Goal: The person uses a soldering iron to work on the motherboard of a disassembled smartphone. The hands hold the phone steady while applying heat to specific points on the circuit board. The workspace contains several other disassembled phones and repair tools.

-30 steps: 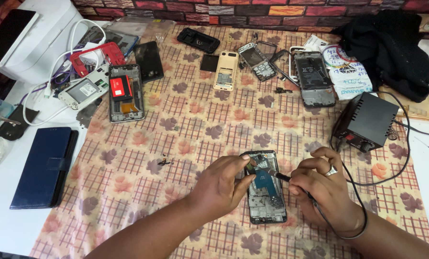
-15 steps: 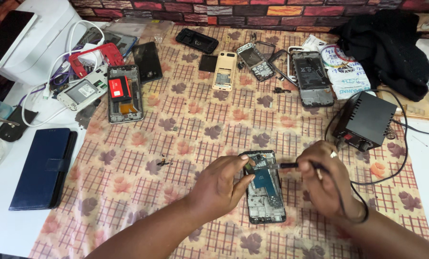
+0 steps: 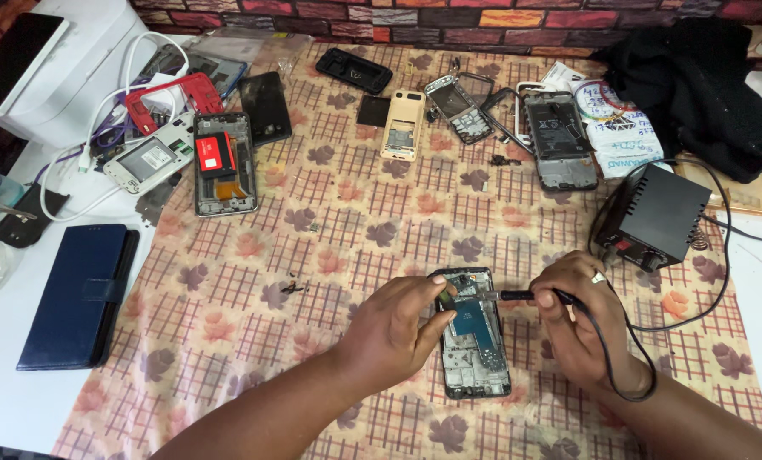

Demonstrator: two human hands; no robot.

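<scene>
Seen from the head camera, the right hand (image 3: 578, 328) has drawn in toward the opened phone (image 3: 475, 336) compared with a moment ago: its thin black soldering iron (image 3: 534, 296), which then pointed loosely at the phone's side, now lies nearly level with its metal tip at the upper right edge of the phone's exposed insides. The fingers are closed around the iron's handle in a pen-like grip, and the cord loops down and back around the wrist. The left hand (image 3: 398, 332) has barely shifted; it is curled over the phone's left edge, thumb and forefinger pinching at the upper part of the frame and pressing it to the cloth. So the work looks to have gone from approach to contact at the board (whether the tip truly touches cannot be told at this size).

The phone lies flat in the lower middle of the table, back off, showing a blue board inside a dark, hard rectangular frame. Under it is a soft, checked tablecloth (image 3: 330, 230) printed with leaves. The cord runs to a boxy black power unit (image 3: 658, 215) at the right. Farther up lie other stripped handsets, among them a yellow phone shell (image 3: 402, 125), and at left a dark blue wallet case (image 3: 79, 294), matte and flat.
</scene>
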